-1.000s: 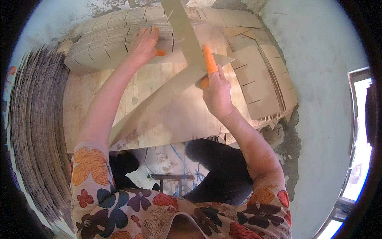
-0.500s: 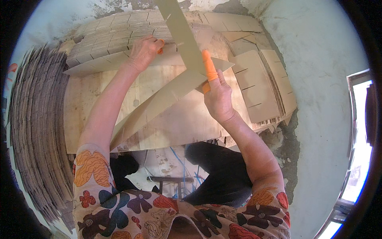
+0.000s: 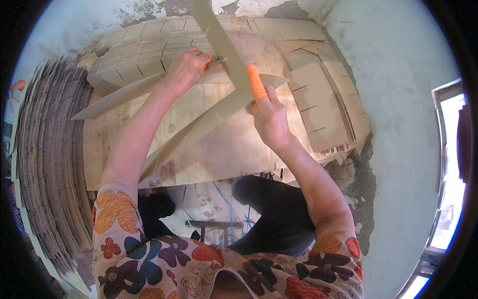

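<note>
Head view: 2 bare hands are at work over a wooden tabletop point(image 3: 214, 149), both on brown cardboard. The left hand point(image 3: 185, 74), with an orange finger cover point(image 3: 206, 62) on it, is curled closed and grasping the upper edge of a loose strip point(image 3: 114, 99); its fingertips are hidden. This strip lies just in front of the far stack point(image 3: 127, 65) of slotted card, its long axis slanting from a pointed end at near left up to the far right, past the left hand.

The right hand point(image 3: 271, 114), with 2 orange covers showing, is pinching 2 more pieces where they meet: a rising strip point(image 3: 221, 45), which runs up and a little left out of the picture, and a slanting strip point(image 3: 194, 132), whose long axis goes from near left to far right, its tip beyond the grip.

What matters in space is this: the loose strip lies to the left of the right hand, roughly in line with the slanting strip and across the rising strip. The left hand is clearly nearer to it. Whether its right end touches the rising strip, I cannot tell.

At the right lies a pile of slotted sheets point(image 3: 318, 112); at the left stands a tall stack point(image 3: 52, 164) of cardboard.
</note>
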A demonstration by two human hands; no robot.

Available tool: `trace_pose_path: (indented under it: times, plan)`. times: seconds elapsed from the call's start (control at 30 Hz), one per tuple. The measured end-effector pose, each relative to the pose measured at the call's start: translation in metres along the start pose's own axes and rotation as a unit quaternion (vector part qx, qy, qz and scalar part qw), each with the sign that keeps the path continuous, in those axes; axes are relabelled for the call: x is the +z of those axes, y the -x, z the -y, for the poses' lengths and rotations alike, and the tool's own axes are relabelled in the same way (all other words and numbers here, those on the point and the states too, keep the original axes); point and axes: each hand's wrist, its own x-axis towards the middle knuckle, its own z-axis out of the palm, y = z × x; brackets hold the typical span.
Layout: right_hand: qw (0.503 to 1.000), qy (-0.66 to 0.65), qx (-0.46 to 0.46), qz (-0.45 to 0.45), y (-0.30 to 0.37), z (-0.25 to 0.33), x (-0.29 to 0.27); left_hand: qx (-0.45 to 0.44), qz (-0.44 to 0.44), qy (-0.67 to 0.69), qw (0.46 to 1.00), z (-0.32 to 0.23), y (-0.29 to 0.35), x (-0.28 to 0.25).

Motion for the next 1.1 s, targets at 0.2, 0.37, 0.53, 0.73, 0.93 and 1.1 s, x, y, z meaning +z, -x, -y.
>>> trace_pose_path:
  times: [0.2,0.37,0.53,0.73,0.93,1.1]
  plan:
    - [0.998,0.051,-0.010,-0.019,0.005,-0.015,0.010,0.004,-0.023,0.019,1.000,-0.027,0.001,-0.014]
    - [0.999,0.017,-0.004,-0.029,0.007,-0.005,0.008,-0.022,-0.022,0.023,0.999,-0.024,0.014,-0.015]
    - [0.997,0.049,-0.055,-0.005,0.006,-0.010,0.013,-0.022,-0.038,0.025,0.999,-0.032,0.015,-0.017]
    - [0.996,0.082,-0.017,0.021,0.011,-0.025,0.026,-0.180,0.050,0.228,0.956,-0.060,0.007,-0.030]
    - [0.996,0.066,-0.044,-0.031,0.020,-0.033,0.017,-0.269,0.151,0.144,0.940,0.005,-0.029,-0.039]
    - [0.997,0.068,0.026,0.024,0.020,-0.019,0.008,-0.123,0.154,-0.144,0.970,0.039,-0.011,0.018]
